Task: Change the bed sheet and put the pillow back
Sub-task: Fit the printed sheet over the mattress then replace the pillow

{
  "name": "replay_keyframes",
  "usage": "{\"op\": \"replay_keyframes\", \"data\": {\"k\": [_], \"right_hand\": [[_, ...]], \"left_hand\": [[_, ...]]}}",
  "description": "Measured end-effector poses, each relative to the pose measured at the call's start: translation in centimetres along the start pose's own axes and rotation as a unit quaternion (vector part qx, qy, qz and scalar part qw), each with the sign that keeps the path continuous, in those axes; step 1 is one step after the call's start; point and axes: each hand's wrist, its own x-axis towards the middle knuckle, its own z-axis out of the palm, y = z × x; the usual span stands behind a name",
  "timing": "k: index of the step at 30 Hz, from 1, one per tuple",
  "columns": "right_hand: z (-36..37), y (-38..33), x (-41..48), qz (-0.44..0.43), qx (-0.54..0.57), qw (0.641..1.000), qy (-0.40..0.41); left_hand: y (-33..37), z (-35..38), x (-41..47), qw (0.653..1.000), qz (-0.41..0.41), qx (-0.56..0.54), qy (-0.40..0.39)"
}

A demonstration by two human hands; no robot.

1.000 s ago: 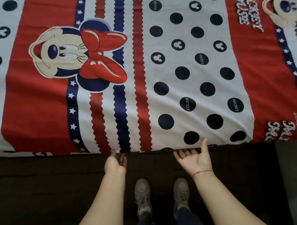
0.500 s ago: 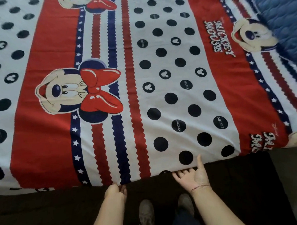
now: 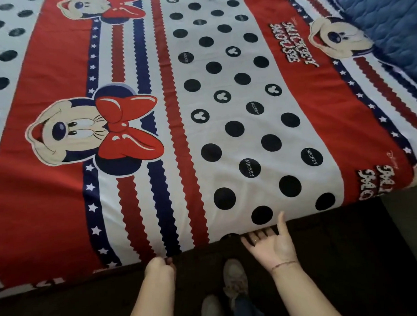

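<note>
Two hands work the near edge in the head view. The bed sheet [image 3: 182, 135], red, white and navy with cartoon mice and black dots, lies spread flat over the bed and fills most of the frame. At lower centre, the left hand [image 3: 159, 267] has its fingers curled on the hem, pinching it. Just to its right, the right hand [image 3: 271, 247] lies palm up and relaxed, fingertips slipped under the sheet's edge, thumb raised against it. Blue quilted mattress [image 3: 392, 18] shows bare at upper right. Grey shoes [image 3: 234, 276] stand below, between the forearms.
</note>
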Motion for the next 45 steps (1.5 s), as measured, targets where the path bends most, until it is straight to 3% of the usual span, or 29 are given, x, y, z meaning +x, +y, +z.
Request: {"op": "replay_keyframes", "data": {"k": [4, 8, 15, 19, 25, 29, 35, 40, 45], "right_hand": [[0.0, 0.1, 0.1, -0.018, -0.012, 1.000, -0.021], [0.3, 0.0, -0.1, -0.018, -0.038, 0.999, -0.023], [0.6, -0.4, -1.4, -0.069, 0.009, 0.997, -0.011], [1.5, -0.2, -1.4, -0.072, 0.016, 0.996, -0.050], [2.3, -1.2, -1.0, -0.034, -0.035, 0.998, -0.029], [3.0, -2.1, -0.5, -0.017, -0.070, 0.997, -0.036], [5.8, -3.8, -1.3, 0.000, -0.059, 0.993, -0.105], [7.1, -2.6, -0.4, -0.032, -0.057, 0.995, -0.081], [5.0, -2.2, 0.8, -0.088, 0.020, 0.976, -0.198]], "left_hand": [[0.7, 0.7, 0.8, 0.992, -0.040, -0.117, -0.033], [1.3, -0.1, -0.1, 0.982, -0.072, -0.152, -0.091], [2.6, -2.6, -3.4, 0.947, -0.036, -0.170, -0.270], [2.3, -3.0, -4.6, 0.936, -0.011, -0.156, -0.314], [1.9, -3.6, -3.9, 0.917, 0.029, -0.155, -0.365], [2.7, -2.5, -5.1, 0.893, 0.069, -0.148, -0.419], [3.9, -1.6, -5.8, 0.827, 0.085, -0.158, -0.533], [5.0, -0.5, -6.2, 0.783, 0.103, -0.149, -0.594], [4.7, -0.6, -4.9, 0.762, 0.103, -0.150, -0.622]]}}
